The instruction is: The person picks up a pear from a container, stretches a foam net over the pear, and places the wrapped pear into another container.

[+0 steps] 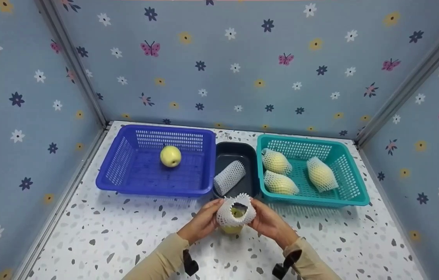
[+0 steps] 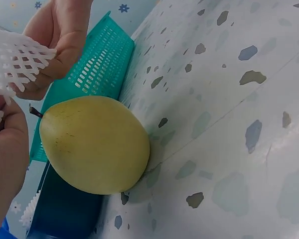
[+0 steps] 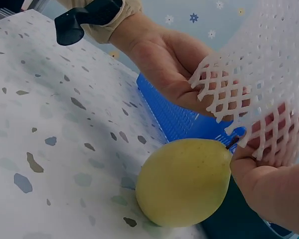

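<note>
On the speckled table, a yellow pear (image 2: 94,144) stands with its stem up, under a white foam net sleeve (image 1: 225,216). Both hands stretch the sleeve's mouth wide just above the pear. My left hand (image 1: 202,221) pinches the left side of the net; my right hand (image 1: 268,222) grips the right side. In the right wrist view, the net's lattice edge (image 3: 222,94) hangs beside the pear's stem, and the pear's body (image 3: 184,184) is uncovered. Some fingertips are hidden behind the net.
A blue-purple basket (image 1: 153,189) at left holds one bare pear (image 1: 170,156). Behind the hands, a black tray (image 1: 238,147) contains another foam sleeve (image 1: 229,177). The teal basket (image 1: 312,200) at right has three netted pears. Patterned walls enclose the table.
</note>
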Demonstrator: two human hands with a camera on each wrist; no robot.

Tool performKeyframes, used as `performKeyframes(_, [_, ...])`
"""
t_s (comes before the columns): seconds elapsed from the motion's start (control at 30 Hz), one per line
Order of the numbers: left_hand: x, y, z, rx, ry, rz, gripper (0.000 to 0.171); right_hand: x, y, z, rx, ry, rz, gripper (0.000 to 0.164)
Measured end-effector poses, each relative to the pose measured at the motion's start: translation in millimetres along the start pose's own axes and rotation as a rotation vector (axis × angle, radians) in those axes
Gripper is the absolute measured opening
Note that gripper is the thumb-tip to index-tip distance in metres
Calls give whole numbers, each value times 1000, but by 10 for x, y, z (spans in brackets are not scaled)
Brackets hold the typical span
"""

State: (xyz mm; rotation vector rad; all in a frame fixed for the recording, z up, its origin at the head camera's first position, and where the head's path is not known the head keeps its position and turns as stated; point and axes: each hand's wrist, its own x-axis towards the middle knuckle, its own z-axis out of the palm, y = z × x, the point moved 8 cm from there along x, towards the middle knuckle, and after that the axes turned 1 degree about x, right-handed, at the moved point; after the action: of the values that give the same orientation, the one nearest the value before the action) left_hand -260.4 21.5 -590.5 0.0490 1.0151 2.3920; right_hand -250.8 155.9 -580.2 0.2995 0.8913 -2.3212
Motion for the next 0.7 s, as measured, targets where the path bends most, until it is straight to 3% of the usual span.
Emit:
performKeyframes(0.37, [10, -71, -134, 41, 43, 11, 18, 49, 52, -181, -69, 35, -10, 29])
performKeyframes(0.7, [23, -134, -255, 204, 80, 6, 15, 109, 118, -319, -152, 92, -18, 25])
